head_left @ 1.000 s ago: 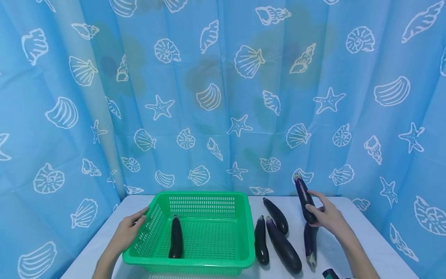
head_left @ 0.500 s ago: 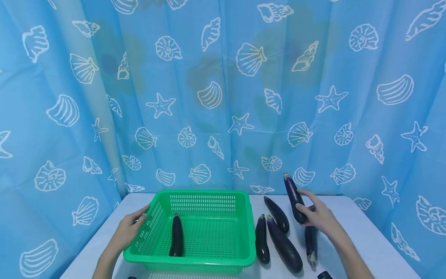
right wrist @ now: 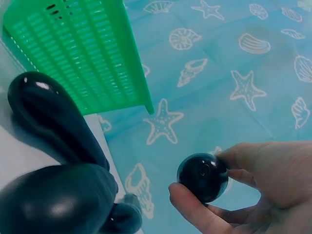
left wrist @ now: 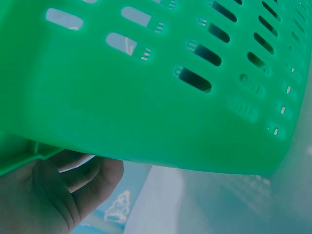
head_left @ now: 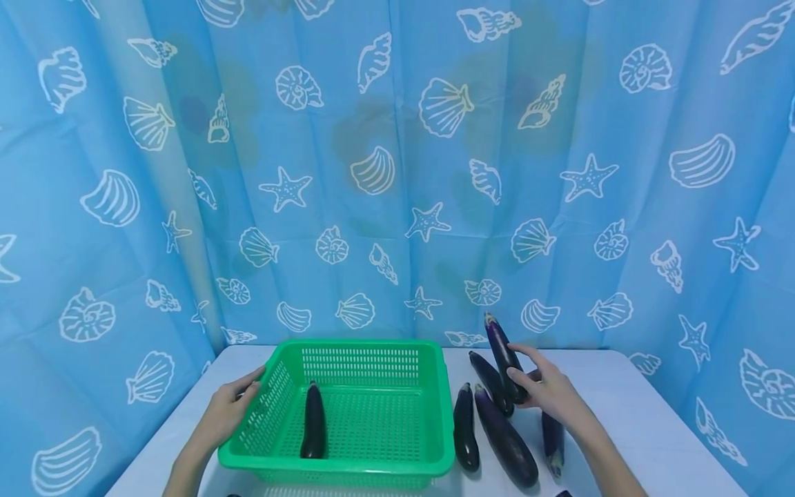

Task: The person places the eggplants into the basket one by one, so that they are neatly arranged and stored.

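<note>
My right hand (head_left: 549,390) grips a dark purple eggplant (head_left: 503,355) by its lower end, raised with the stem end up and tilted left. In the right wrist view the round end of this eggplant (right wrist: 203,177) shows between thumb and fingers. My left hand (head_left: 228,411) holds the left rim of a green plastic basket (head_left: 338,466); the left wrist view shows its fingers (left wrist: 100,183) curled at the rim. One eggplant (head_left: 314,421) lies inside the basket, towards its left. Beside the basket lie a short eggplant (head_left: 466,431), a large eggplant (head_left: 504,438) and others.
Behind the held eggplant, another eggplant (head_left: 487,373) lies near the table's back edge. One more eggplant (head_left: 553,442) lies partly hidden by my right hand. A white-covered table (head_left: 658,442) carries everything, and a blue shell-patterned curtain (head_left: 385,269) hangs behind it.
My right hand has carried the eggplant left, from above the rightmost eggplant to above the back one. My left hand has stayed at the basket's rim.
</note>
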A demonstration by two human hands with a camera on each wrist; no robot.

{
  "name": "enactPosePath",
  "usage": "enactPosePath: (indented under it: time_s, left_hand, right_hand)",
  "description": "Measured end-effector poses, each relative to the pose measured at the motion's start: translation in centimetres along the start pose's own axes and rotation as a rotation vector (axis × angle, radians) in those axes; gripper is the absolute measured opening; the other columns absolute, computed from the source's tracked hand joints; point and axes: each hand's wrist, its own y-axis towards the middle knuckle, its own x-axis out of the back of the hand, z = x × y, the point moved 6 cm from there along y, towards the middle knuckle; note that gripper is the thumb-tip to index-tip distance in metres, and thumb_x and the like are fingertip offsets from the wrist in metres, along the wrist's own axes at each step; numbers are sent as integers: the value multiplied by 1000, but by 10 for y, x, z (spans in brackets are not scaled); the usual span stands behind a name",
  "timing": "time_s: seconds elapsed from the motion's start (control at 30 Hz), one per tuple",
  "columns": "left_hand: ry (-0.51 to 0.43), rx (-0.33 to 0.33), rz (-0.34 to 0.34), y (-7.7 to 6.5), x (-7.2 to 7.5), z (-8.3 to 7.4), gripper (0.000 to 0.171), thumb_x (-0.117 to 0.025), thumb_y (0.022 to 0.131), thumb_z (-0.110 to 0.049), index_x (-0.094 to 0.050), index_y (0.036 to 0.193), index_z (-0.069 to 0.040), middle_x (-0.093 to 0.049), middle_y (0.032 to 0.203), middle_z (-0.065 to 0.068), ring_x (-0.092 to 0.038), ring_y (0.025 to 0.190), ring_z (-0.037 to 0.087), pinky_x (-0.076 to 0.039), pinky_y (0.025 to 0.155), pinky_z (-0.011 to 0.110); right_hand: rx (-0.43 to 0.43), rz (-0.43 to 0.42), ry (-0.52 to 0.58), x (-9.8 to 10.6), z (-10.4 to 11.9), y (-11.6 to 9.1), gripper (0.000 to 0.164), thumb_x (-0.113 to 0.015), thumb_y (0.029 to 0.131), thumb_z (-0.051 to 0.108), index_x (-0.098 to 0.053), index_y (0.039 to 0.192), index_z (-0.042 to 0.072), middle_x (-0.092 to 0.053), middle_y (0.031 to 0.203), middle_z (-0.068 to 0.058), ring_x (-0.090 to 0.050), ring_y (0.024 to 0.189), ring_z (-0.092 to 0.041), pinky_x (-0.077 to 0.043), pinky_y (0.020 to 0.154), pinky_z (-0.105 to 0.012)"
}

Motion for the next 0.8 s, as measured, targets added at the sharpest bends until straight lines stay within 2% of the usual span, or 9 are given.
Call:
enactPosePath:
  time_s: [0.17, 0.4, 0.63, 0.8]
  left_hand:
    - [8, 2, 0, 0, 0, 1, 46, -38, 107, -25, -40, 149, -5, -44, 150, 23, -46, 135, 43, -48, 105, 54]
    - [-1, -1, -1, 0, -1, 1, 46, -40, 107, -25, -41, 148, -4, -45, 148, 24, -49, 132, 44, -49, 103, 54]
    - [-15, -2, -6, 2, -1, 2, 45, -39, 107, -22, -41, 148, -3, -46, 149, 23, -48, 133, 43, -49, 104, 53]
    - [-12, -3, -8, 2, -1, 2, 45, -39, 107, -21, -41, 148, -3, -46, 148, 24, -48, 133, 43, -48, 104, 54]
  right_hand:
    - [17, 15, 4, -7, 8, -4, 56, -56, 101, 28, -34, 151, 21, -60, 119, -25, -68, 84, -19, -64, 69, -38]
    - [28, 20, 19, -17, 14, -5, 54, -57, 100, 29, -37, 150, 23, -61, 116, -23, -68, 78, -16, -64, 68, -38]
    - [60, 35, 62, -28, 27, -3, 52, -58, 100, 28, -40, 148, 25, -61, 116, -23, -70, 75, -17, -64, 67, -37]
    - [63, 36, 87, -35, 40, -1, 51, -58, 99, 28, -41, 147, 27, -64, 110, -20, -70, 75, -18, -64, 67, -38]
